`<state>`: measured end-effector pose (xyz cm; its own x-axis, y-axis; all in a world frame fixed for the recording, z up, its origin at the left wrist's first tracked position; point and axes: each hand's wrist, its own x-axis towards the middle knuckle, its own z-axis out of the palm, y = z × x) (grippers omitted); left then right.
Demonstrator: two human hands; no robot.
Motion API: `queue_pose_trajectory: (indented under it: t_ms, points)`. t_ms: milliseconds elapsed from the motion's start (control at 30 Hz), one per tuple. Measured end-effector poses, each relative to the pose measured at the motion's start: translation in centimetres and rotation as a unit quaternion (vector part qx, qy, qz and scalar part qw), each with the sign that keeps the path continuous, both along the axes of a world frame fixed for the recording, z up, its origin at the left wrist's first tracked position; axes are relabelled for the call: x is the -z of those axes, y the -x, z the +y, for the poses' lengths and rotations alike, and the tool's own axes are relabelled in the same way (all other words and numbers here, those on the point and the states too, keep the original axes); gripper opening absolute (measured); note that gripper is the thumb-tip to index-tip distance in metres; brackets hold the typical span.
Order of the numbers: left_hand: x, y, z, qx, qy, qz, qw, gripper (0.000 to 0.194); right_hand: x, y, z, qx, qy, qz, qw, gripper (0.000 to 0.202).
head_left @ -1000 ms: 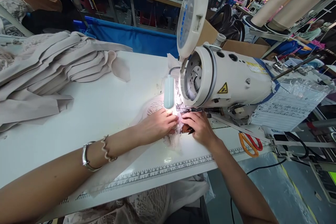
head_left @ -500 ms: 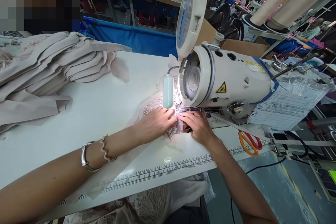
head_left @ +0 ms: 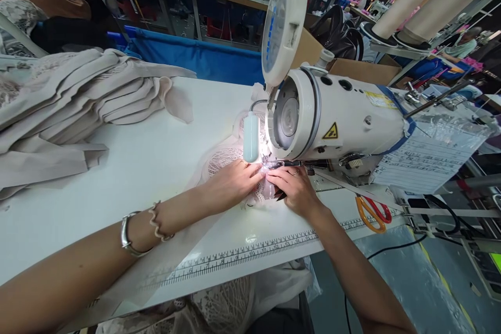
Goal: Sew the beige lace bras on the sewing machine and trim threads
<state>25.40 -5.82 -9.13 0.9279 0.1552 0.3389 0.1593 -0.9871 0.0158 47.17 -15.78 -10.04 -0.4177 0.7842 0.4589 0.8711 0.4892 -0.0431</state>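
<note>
A pale pink lace fabric (head_left: 221, 160) runs under the needle area of the white sewing machine (head_left: 348, 112). My left hand (head_left: 230, 182) lies on the lace just left of the needle, fingers together and pinning it down. From the right, my right hand (head_left: 295, 188) holds the fabric's edge close to the presser foot, its fingertips nearly touching the left ones. A dark pointed tip (head_left: 281, 196) shows beneath my right palm; what it belongs to is hidden. A lit lamp with a pale blue cover (head_left: 251, 138) hangs over the stitching spot and hides part of the lace.
Stacked beige fabric pieces (head_left: 129, 88) cover the table's left side. Orange-handled scissors (head_left: 370, 215) lie at the right, by a printed ruler (head_left: 250, 254) along the front edge. More lace cloth (head_left: 223, 302) hangs below the table. Behind is a blue cloth bin (head_left: 195, 57).
The lace has shifted slightly at the needle, with more of it bunched behind and left of the lamp. Both hands stay almost in place.
</note>
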Motion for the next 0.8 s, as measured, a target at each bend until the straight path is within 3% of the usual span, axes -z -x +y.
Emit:
queue_pose_trajectory:
  t_ms: [167, 367, 667, 800]
  points:
    - [0.15, -0.21, -0.05, -0.033, -0.015, -0.001, 0.999, 0.026, 0.04, -0.06, 0.02, -0.019, -0.006, 0.002, 1.0, 0.038]
    - [-0.36, -0.28, 0.11, 0.012, -0.001, -0.035, 0.999, 0.032, -0.18, 0.02, -0.05, -0.009, -0.008, -0.001, 1.0, 0.043]
    - [0.42, -0.19, -0.04, -0.024, 0.021, -0.033, 0.999, 0.025, -0.26, 0.06, -0.15, -0.013, -0.023, 0.0, 1.0, 0.039]
    - [0.62, -0.35, -0.4, 0.033, 0.022, -0.025, 0.999, 0.026, -0.18, 0.0, -0.12, -0.006, -0.016, 0.001, 1.0, 0.04]
